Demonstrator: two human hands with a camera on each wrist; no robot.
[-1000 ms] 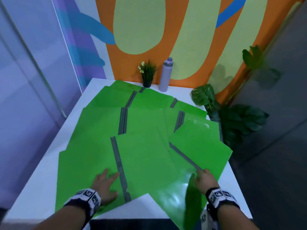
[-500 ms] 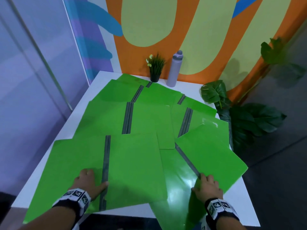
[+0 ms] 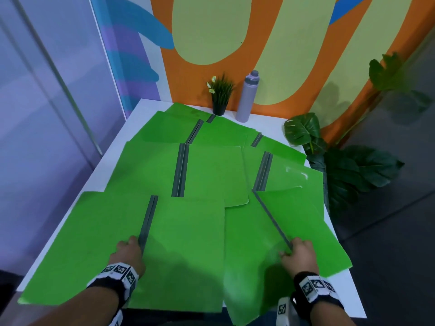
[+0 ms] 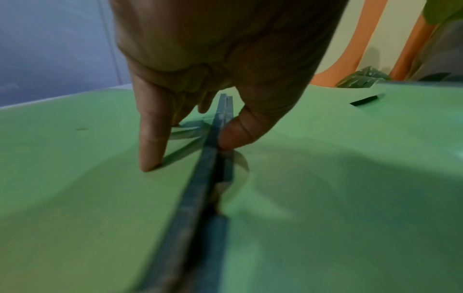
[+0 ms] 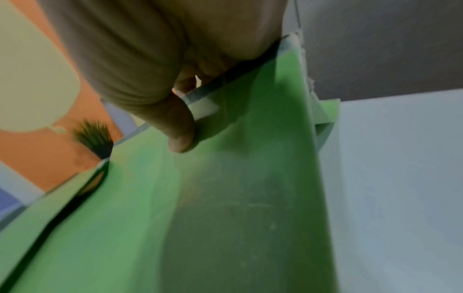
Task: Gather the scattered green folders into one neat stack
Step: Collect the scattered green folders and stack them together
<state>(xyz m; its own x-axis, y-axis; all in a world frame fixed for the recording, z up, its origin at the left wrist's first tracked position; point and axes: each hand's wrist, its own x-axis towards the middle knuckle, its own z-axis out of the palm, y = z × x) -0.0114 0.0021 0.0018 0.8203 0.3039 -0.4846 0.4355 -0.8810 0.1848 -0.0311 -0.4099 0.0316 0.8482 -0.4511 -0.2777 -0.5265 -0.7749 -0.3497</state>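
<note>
White table (image 3: 150, 107) under a painted wall carries my spread of open green folders (image 3: 211, 170), grey spines running mostly away from me. Left wrist view: my left hand (image 4: 213, 65) pinches the near folder's spine (image 4: 200, 178). Right wrist view: my right hand (image 5: 160, 65) grips a tilted folder (image 5: 225, 198) at its spine.

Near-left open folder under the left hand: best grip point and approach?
Probably the grey spine at its near end, coming from the table's front edge. The near-left folder lies open and flat, so its covers offer no lip; the spine is the one raised ridge. The left hand already has thumb and fingers on either side of it.
</note>
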